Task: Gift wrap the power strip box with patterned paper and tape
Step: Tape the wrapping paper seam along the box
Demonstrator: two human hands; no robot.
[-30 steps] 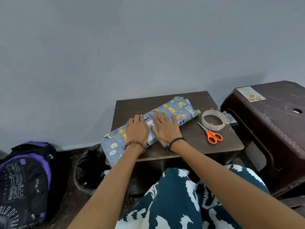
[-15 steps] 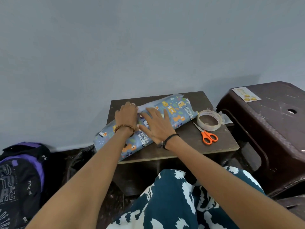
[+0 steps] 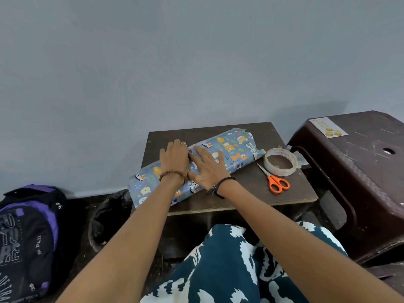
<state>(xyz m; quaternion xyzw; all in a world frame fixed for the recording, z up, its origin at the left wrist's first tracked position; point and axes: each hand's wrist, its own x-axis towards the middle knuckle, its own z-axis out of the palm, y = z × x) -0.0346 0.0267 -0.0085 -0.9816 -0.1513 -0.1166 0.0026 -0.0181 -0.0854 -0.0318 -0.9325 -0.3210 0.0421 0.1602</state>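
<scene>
A long box wrapped in blue paper with animal prints (image 3: 231, 149) lies slantwise on a small dark table (image 3: 262, 193); its left end overhangs the table's left edge. My left hand (image 3: 175, 157) rests on the far side of the package near its middle, fingers curled over the paper. My right hand (image 3: 207, 166) lies flat on top beside it, fingers spread. The box itself is hidden under the paper. A roll of clear tape (image 3: 281, 161) sits to the right of the package, with orange-handled scissors (image 3: 275, 181) in front of it.
A dark brown plastic stool (image 3: 360, 171) with a sticker stands right of the table. A black and purple backpack (image 3: 26, 237) lies on the floor at left. A black bin bag (image 3: 107, 215) sits beside the table. My patterned teal clothing (image 3: 240, 270) fills the foreground.
The package has been rolled over away from me and shifted a little to the left. My left hand moved from its near side to its far side; my right hand stayed flat on top.
</scene>
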